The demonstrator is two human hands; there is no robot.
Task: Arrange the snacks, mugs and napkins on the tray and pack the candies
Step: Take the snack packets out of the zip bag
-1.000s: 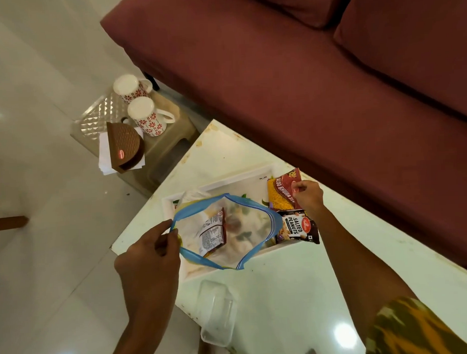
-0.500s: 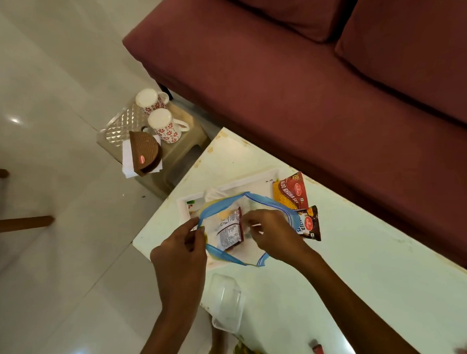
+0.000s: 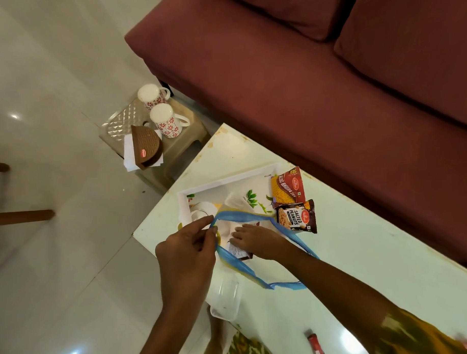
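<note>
A clear zip bag with a blue rim (image 3: 231, 259) lies open over the near end of a white floral tray (image 3: 222, 183) on the pale table. My left hand (image 3: 187, 254) pinches the bag's rim at its left edge. My right hand (image 3: 257, 239) reaches inside the bag and rests on a dark snack packet (image 3: 237, 252) there. A red-and-yellow Aloo Bhujia packet (image 3: 287, 189) and a Salted Peanuts packet (image 3: 297, 217) lie at the tray's right end. Two white mugs with red flowers (image 3: 167, 121) and a brown napkin holder (image 3: 146, 146) stand on a low stool at the left.
A clear plastic box (image 3: 224, 299) sits at the table's near edge, below the bag. A small red item (image 3: 315, 343) lies on the table near me. A maroon sofa (image 3: 303, 81) runs along the far side of the table. Wooden legs (image 3: 19, 216) show at the far left.
My right hand left the Aloo Bhujia packet on the tray's right end, moved to the bag and went inside it. My left hand kept its pinch on the rim.
</note>
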